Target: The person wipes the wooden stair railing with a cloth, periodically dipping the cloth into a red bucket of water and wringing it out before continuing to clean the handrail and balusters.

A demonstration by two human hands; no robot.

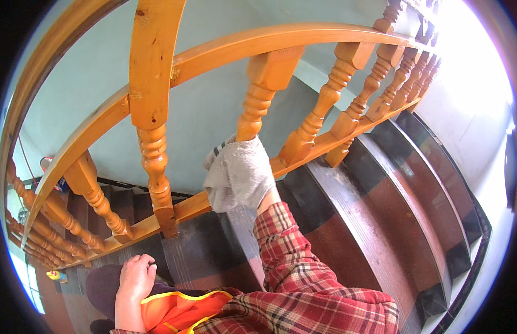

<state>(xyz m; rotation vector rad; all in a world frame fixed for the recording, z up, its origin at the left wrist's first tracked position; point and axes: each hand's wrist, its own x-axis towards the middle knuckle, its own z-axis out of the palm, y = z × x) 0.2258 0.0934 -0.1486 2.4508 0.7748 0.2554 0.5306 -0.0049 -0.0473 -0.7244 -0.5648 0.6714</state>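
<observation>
A grey cloth [239, 177] is wrapped around the lower part of a turned wooden baluster [255, 104]. My right hand [267, 201] is mostly hidden beneath the cloth and grips the baluster through it; only the wrist shows. My left hand [136, 273] rests near my dark-clothed knee [100, 288], fingers loosely bent, with nothing visible in it. Left of the cloth stands a thick wooden newel post [152, 71]. The baluster runs between an upper wooden rail [283, 36] and a lower wooden rail [191, 206].
Dark and reddish stone steps [350, 242] climb to the right beside a white wall [471, 146]. More balusters [319, 108] line the rail. A yellow bottle [56, 276] lies at lower left. An orange garment with yellow trim [179, 311] covers my lap.
</observation>
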